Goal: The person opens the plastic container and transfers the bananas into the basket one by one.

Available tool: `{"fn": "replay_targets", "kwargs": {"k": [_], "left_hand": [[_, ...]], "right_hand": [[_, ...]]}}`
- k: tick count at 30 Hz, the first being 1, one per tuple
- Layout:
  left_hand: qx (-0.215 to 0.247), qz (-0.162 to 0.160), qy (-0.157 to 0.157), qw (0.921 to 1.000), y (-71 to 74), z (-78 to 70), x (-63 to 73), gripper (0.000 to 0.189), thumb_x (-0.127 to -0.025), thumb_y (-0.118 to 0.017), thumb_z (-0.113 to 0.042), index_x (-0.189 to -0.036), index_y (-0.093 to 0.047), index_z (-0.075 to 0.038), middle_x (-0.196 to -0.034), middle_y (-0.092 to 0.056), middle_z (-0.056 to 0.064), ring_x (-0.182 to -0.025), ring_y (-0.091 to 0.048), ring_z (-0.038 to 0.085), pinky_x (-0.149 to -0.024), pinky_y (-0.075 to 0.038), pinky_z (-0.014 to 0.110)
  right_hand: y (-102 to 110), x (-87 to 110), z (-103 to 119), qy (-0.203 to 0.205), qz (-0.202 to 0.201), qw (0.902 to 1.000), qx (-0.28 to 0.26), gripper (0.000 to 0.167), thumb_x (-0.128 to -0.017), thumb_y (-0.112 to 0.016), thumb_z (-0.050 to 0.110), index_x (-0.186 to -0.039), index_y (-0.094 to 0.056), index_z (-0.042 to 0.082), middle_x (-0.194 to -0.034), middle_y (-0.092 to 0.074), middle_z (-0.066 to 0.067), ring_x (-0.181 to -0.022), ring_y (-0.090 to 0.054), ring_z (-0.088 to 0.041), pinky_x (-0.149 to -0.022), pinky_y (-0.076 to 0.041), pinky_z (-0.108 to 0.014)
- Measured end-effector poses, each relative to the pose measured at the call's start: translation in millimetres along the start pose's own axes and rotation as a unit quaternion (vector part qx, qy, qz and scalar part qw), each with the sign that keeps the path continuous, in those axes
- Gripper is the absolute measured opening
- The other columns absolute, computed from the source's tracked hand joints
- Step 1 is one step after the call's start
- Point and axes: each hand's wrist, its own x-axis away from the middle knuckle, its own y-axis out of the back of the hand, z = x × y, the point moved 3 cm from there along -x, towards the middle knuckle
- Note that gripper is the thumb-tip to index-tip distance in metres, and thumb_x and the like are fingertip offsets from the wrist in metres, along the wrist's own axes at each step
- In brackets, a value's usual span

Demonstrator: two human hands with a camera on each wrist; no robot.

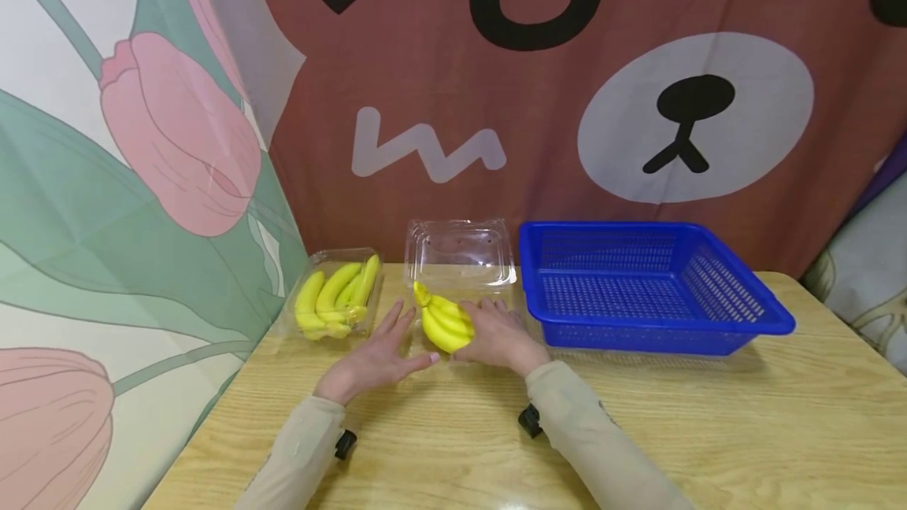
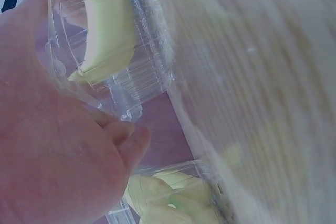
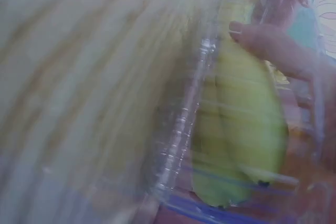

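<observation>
In the head view, a bunch of yellow bananas [image 1: 445,323] sits in the base of a clear plastic clamshell box, its stem end towards the back left. Behind it the box's lid [image 1: 460,252] stands raised. My right hand [image 1: 498,337] grips the bunch at its right end; in the right wrist view its thumb [image 3: 275,51] lies over a banana, while the other fingers are mostly hidden. Left of the bunch, my left hand [image 1: 377,358] is spread beside the box with thumb and fingers apart, holding nothing. The left wrist view shows its palm [image 2: 58,145] close to the clear wall.
At the left stands a second clear clamshell box with several bananas [image 1: 331,296] inside. A blue perforated plastic basket [image 1: 659,330] is right of my right hand. All rest on a wooden table [image 1: 453,447], against a wall hanging [image 1: 425,61] with a bear face.
</observation>
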Motion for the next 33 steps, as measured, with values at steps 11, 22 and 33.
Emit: {"fn": "replay_targets", "kwargs": {"k": [11,22,33], "left_hand": [[0.019,-0.001,0.004,0.9998,-0.7,0.8,0.8,0.101,-0.086,-0.059,-0.068,-0.159,-0.014,-0.014,-0.164,0.008,0.004,-0.144,-0.021,0.038,-0.108,-0.030,0.062],[0.018,0.002,0.009,0.9998,0.3,-0.6,0.6,0.100,-0.085,-0.059,-0.070,-0.159,-0.015,-0.018,-0.164,0.009,0.001,-0.142,-0.025,0.039,-0.107,-0.032,0.062],[0.017,-0.001,0.015,0.9997,-1.2,-0.3,1.5,0.098,-0.086,-0.060,-0.067,-0.159,-0.015,-0.019,-0.164,0.008,-0.001,-0.140,-0.031,0.039,-0.105,-0.036,0.060]], "right_hand": [[20.2,1.5,9.5,0.006,-0.055,0.9980,0.032,0.092,-0.068,-0.084,0.052,-0.146,-0.049,0.016,-0.127,-0.054,-0.012,-0.112,-0.047,-0.030,-0.096,-0.040,-0.049],[49.8,10.8,23.7,0.033,-0.104,0.9932,0.041,0.088,-0.067,-0.082,0.054,-0.142,-0.053,0.016,-0.127,-0.054,-0.011,-0.110,-0.047,-0.029,-0.091,-0.040,-0.049],[80.1,28.1,32.9,0.029,-0.132,0.9900,0.042,0.085,-0.067,-0.084,0.051,-0.141,-0.055,0.019,-0.119,-0.054,-0.010,-0.098,-0.042,-0.026,-0.082,-0.037,-0.039]]}}
